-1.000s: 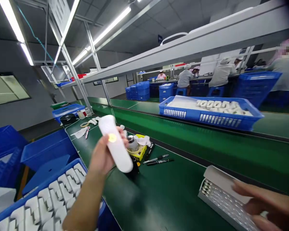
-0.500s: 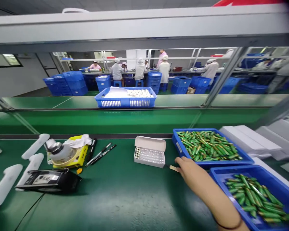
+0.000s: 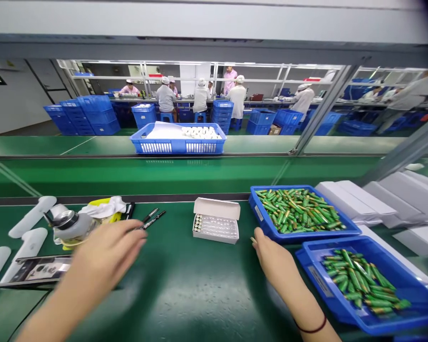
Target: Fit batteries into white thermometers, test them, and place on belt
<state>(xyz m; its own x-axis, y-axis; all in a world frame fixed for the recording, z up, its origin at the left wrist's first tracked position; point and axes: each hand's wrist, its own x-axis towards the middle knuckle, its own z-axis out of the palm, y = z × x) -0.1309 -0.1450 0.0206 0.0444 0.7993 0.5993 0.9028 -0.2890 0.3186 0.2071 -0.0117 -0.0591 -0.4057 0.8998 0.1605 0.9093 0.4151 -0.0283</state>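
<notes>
My right hand (image 3: 273,256) is closed in a pinch on a slim pale stick-like tool (image 3: 253,240), of which only a short end shows. It is just right of a small white box (image 3: 216,235) with its lid up. Inside the box lies a clear ribbed insert (image 3: 219,225), with several round-ended pieces (image 3: 198,222) along its left side. My left hand (image 3: 109,251) is stretched over the bench at left, fingers extended and slightly blurred. Its fingertips are by two dark pens (image 3: 154,219), partly covering them; I see no grip on them.
Two blue trays (image 3: 260,213) (image 3: 314,280) hold green cylindrical pieces with gold ends at right. White boxes (image 3: 356,202) lie behind them. A bottle (image 3: 71,225), a black device (image 3: 39,270) and white curved parts (image 3: 32,216) are at left. A blue basket (image 3: 178,147) stands beyond; people work farther back.
My left hand has come into view from the lower left, to the pens. The right hand still holds the slim tool, its dark tip no longer visible. The view has shifted slightly.
</notes>
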